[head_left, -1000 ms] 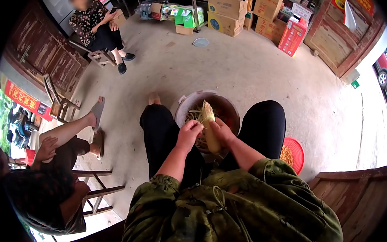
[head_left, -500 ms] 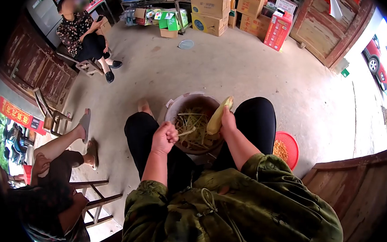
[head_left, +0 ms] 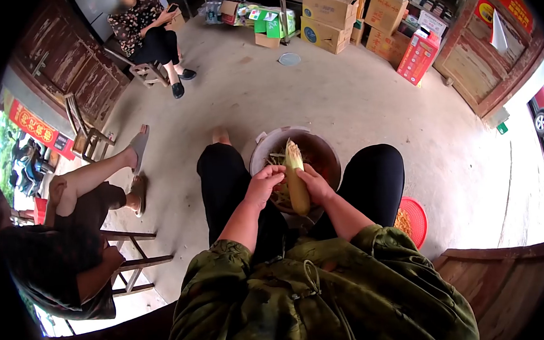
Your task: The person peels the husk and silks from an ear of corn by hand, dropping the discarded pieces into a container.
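Note:
A long yellow-green piece, pale and frayed at its top end, looks like a peeled stalk or cob (head_left: 296, 184) and stands nearly upright over a round tub (head_left: 263, 147). My right hand (head_left: 315, 183) grips it from the right side. On its left, my left hand (head_left: 268, 184) has its fingers closed together close to the piece; whatever they pinch is too small to make out. Pale green strips (head_left: 277, 160) lie inside the tub, between my knees.
A red basket (head_left: 420, 222) with yellow bits stands right of my knee. One person (head_left: 145, 28) sits at the upper left, another (head_left: 60, 264) at the left by a wooden stool (head_left: 142, 263). Cardboard boxes (head_left: 328, 20) and a red box (head_left: 418, 58) stand ahead.
Half a second ago my left hand held a strip away to the left; now it is back beside the piece. My right hand has brought the piece from a tilt to upright over the tub.

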`<state>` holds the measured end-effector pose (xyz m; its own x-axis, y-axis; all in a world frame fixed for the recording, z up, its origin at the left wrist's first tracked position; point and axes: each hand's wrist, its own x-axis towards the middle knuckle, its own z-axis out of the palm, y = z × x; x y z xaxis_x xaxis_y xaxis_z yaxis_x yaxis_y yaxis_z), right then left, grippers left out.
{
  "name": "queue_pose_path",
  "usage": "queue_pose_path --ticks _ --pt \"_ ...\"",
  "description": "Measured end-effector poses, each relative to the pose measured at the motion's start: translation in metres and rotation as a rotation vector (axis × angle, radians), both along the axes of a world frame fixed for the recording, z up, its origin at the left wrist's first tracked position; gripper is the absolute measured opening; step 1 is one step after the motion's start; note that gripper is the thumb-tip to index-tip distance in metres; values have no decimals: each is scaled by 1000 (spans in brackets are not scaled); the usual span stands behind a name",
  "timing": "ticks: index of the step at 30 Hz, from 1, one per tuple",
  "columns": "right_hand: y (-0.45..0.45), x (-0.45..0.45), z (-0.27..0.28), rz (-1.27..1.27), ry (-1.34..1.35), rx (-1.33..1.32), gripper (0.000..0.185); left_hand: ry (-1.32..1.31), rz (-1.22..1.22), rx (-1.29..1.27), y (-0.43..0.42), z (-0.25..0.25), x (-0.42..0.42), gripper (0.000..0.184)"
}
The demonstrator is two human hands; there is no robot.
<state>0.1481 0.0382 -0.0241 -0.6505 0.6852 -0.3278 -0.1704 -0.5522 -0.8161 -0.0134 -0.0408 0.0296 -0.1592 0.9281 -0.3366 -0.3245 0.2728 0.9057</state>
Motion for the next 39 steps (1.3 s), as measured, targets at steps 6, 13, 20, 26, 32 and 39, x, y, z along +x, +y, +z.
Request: queue_pose_path --ticks 6,13,20,26,32,39 --pt "-12 -4 6 -23 -302 517 49 95 59 35 5 -16 2 12" --pt "-9 0 -1 -44 -318 700 52 281 56 49 6 -23 12 16" --pt "-10 -1 -6 11 -356 692 52 364 69 54 6 -29 11 12" --pt "-15 -6 -21 -67 -390 647 49 539 26 80 6 -25 12 13" --pt "-12 -5 -13 11 -415 549 44 373 -26 69 6 -25 11 10" --pt "16 3 -37 -217 -359 215 40 -105 -33 38 1 -2 4 8"
